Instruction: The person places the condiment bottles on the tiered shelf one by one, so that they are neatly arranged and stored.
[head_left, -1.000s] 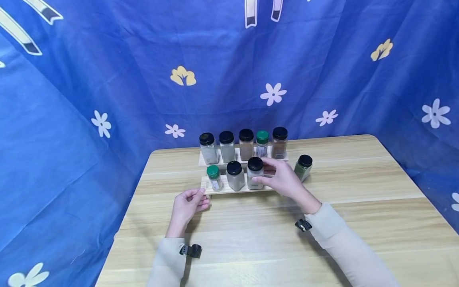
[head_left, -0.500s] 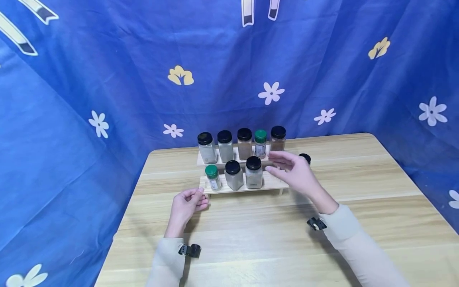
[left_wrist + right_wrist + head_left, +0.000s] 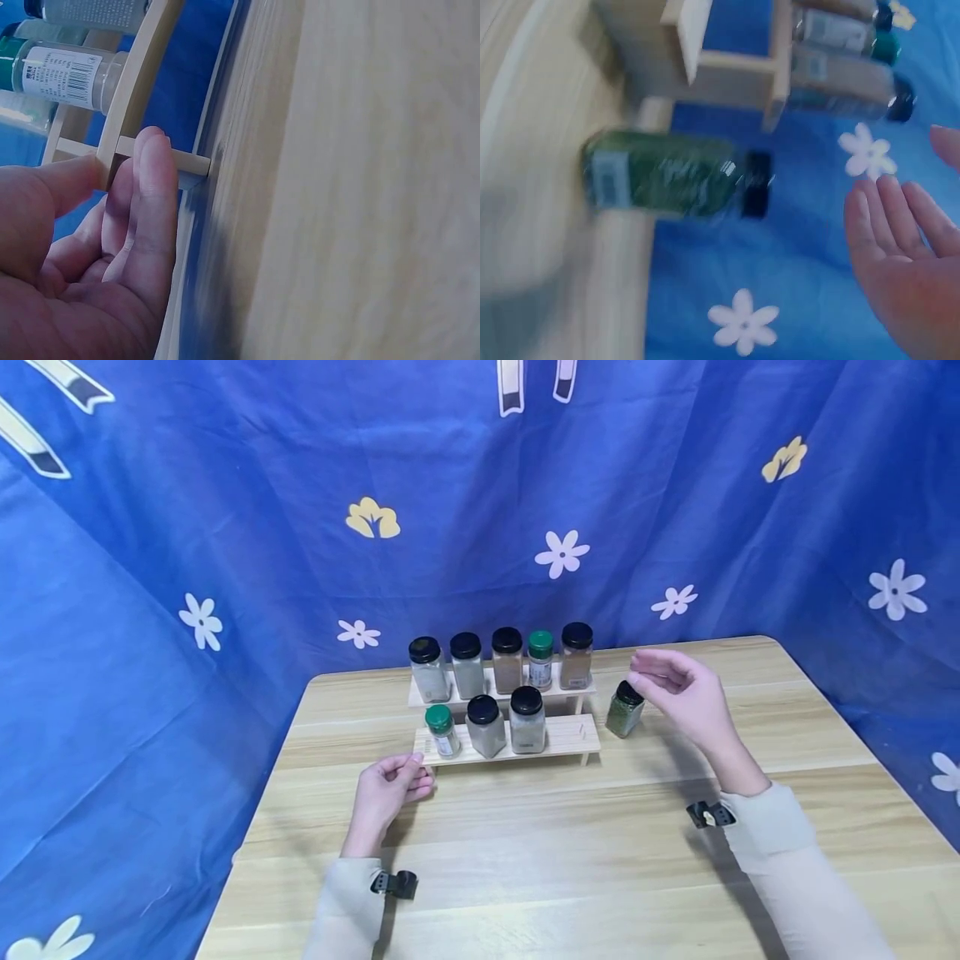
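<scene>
My left hand (image 3: 390, 787) pinches the left front corner of the wooden spice rack (image 3: 567, 735); in the left wrist view the thumb lies on the shelf edge (image 3: 124, 112) with fingers beneath. My right hand (image 3: 686, 700), holding nothing, hovers beside the black lid of a jar of green herbs (image 3: 624, 713) that stands on the table right of the rack. The right wrist view shows this jar (image 3: 667, 176) apart from the fingers. The lower shelf bears a small green-lidded jar (image 3: 447, 739) and two black-lidded jars, one greyish (image 3: 487, 737), one pale (image 3: 528, 731).
The upper shelf holds several spice jars, among them a brown one (image 3: 576, 667) at the right end and a green-lidded one (image 3: 540, 668). Behind the wooden table (image 3: 525, 860) hangs a blue flowered cloth (image 3: 450, 568).
My right hand has let go of the pale black-lidded jar on the lower shelf and moved right to the herb jar. The left hand keeps its hold on the rack.
</scene>
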`<state>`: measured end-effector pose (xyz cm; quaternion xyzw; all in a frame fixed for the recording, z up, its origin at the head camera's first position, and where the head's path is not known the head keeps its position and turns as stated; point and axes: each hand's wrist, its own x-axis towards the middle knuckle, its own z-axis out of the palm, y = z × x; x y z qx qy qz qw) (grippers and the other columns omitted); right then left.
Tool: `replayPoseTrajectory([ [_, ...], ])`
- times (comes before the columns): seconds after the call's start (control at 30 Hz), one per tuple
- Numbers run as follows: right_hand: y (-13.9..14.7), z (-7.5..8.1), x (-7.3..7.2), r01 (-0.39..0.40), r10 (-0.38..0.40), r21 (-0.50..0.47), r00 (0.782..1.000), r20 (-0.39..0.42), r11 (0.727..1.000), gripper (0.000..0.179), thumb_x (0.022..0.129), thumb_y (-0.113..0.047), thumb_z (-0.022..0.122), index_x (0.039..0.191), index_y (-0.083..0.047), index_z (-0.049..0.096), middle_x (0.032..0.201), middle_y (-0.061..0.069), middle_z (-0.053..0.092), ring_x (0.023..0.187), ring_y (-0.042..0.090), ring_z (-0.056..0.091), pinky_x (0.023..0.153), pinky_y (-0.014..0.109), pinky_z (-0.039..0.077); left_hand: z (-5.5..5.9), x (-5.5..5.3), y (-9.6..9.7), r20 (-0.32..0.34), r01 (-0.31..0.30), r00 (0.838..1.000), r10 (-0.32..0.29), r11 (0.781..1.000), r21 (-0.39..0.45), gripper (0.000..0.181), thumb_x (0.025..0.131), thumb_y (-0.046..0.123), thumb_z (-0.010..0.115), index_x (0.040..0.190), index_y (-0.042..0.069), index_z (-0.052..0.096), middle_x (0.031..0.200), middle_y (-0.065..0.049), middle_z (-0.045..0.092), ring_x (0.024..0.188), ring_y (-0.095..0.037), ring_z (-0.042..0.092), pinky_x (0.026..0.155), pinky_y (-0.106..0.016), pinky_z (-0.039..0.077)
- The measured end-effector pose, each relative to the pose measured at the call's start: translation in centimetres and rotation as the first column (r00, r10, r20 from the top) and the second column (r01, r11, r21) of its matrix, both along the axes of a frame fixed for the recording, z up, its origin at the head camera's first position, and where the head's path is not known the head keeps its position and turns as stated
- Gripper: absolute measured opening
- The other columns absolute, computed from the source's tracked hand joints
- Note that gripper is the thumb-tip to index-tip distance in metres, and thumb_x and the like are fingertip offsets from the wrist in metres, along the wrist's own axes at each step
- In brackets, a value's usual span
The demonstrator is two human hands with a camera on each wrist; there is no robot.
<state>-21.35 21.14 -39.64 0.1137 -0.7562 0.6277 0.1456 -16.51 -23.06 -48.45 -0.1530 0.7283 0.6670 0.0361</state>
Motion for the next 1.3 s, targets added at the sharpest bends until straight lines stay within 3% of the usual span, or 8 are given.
replayPoseTrajectory([
  [0.17,1.5,-1.7,-0.8,0.055,-0.068,0.123,0.993,0.101,0.991,0.052,0.095,-0.017,0.081,0.139,0.002,0.062,0.134,0.015,0.072,0.113,0.000,0.070,0.104,0.012,0.058,0.0,0.0,0.0,0.011,-0.004,1.000,0.004,1.000,-0.015,0.036,0.105,0.019,0.067,0.127,-0.009,0.064,0.089,-0.008,0.077,0.076,-0.014,0.078,0.079,-0.029,0.071],
  [0.3,2.1,-3.7,-1.1,0.031,-0.066,0.202,0.984,0.165,0.979,0.060,0.095,-0.022,0.081,0.145,0.002,0.057,0.145,0.025,0.063,0.130,0.023,0.066,0.116,0.024,0.054,0.0,0.0,0.0,0.013,0.000,1.000,0.001,1.000,-0.022,0.036,0.105,0.019,0.066,0.128,-0.009,0.063,0.090,-0.008,0.077,0.076,-0.013,0.078,0.079,-0.029,0.071],
  [0.4,2.0,-5.1,-1.4,0.004,-0.047,0.214,0.979,0.200,0.977,0.067,0.094,-0.021,0.082,0.148,0.004,0.052,0.147,0.027,0.060,0.135,0.039,0.061,0.116,0.030,0.054,-0.1,0.0,0.0,0.009,0.000,1.000,0.001,1.000,-0.023,0.035,0.105,0.019,0.066,0.127,-0.008,0.064,0.090,-0.007,0.077,0.076,-0.013,0.078,0.079,-0.029,0.071],
  [0.6,1.4,-7.3,-1.9,-0.044,-0.009,0.198,0.966,0.260,0.979,0.066,0.092,-0.015,0.083,0.147,0.006,0.051,0.141,0.030,0.062,0.131,0.045,0.063,0.100,0.009,0.058,-0.1,0.1,0.0,-0.008,-0.013,1.000,0.013,1.000,-0.011,0.036,0.105,0.018,0.067,0.126,-0.010,0.064,0.090,-0.010,0.077,0.075,-0.013,0.078,0.078,-0.030,0.072],
  [0.8,1.4,-8.4,-1.9,-0.027,-0.030,0.211,0.964,0.264,0.977,0.057,0.093,-0.013,0.082,0.139,0.008,0.056,0.134,0.031,0.066,0.125,0.044,0.067,0.092,0.003,0.057,0.0,0.1,0.1,-0.007,-0.008,1.000,0.008,1.000,-0.006,0.039,0.105,0.021,0.068,0.128,-0.010,0.063,0.091,-0.010,0.078,0.075,-0.013,0.078,0.078,-0.029,0.071],
  [1.13,1.5,-8.3,-1.3,-0.006,-0.046,0.234,0.975,0.216,0.972,0.055,0.093,-0.015,0.083,0.138,0.007,0.060,0.130,0.029,0.070,0.120,0.041,0.070,0.093,0.005,0.059,-0.1,0.2,0.1,-0.005,-0.006,1.000,0.006,1.000,-0.002,0.037,0.105,0.019,0.067,0.127,-0.011,0.063,0.090,-0.010,0.078,0.074,-0.013,0.078,0.078,-0.029,0.071],
  [1.23,1.4,-8.0,-1.1,-0.006,-0.041,0.217,0.977,0.211,0.976,0.056,0.093,-0.014,0.083,0.139,0.006,0.059,0.131,0.030,0.069,0.118,0.032,0.073,0.095,0.007,0.059,-0.1,0.1,0.1,-0.003,-0.009,1.000,0.009,1.000,-0.006,0.035,0.105,0.018,0.067,0.127,-0.010,0.063,0.091,-0.011,0.077,0.076,-0.014,0.078,0.079,-0.029,0.071],
  [1.3,1.3,-7.8,-1.0,-0.006,-0.036,0.203,0.978,0.205,0.979,0.057,0.093,-0.013,0.082,0.140,0.007,0.058,0.132,0.030,0.069,0.113,0.018,0.074,0.096,0.008,0.059,0.0,0.1,0.1,-0.005,-0.007,1.000,0.007,1.000,-0.010,0.036,0.105,0.019,0.067,0.127,-0.010,0.063,0.092,-0.012,0.077,0.076,-0.014,0.078,0.079,-0.029,0.071],
])
